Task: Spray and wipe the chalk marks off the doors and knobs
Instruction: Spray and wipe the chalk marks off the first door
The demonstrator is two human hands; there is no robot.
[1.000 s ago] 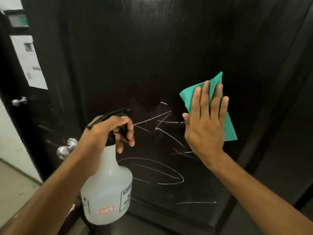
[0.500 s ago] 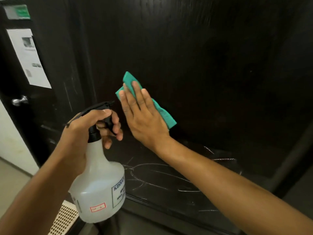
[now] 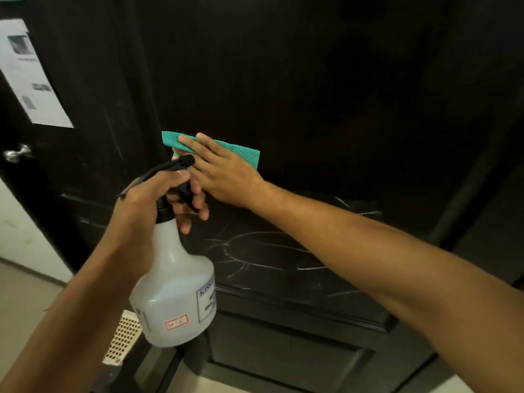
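The right hand (image 3: 224, 171) presses a green cloth (image 3: 241, 153) flat-fingered against the dark door (image 3: 340, 95). The left hand (image 3: 150, 199) grips a spray bottle (image 3: 175, 293). The chalk marks (image 3: 255, 251) lower down risk being missed.

Your right hand (image 3: 224, 171) lies flat with straight fingers, palm pressing the green cloth (image 3: 241, 153), the forearm reaching across from the lower right. Your left hand (image 3: 158, 194) curls round the spray bottle (image 3: 173, 293) neck, fingers wrapped on its trigger, arm rising from lower left.
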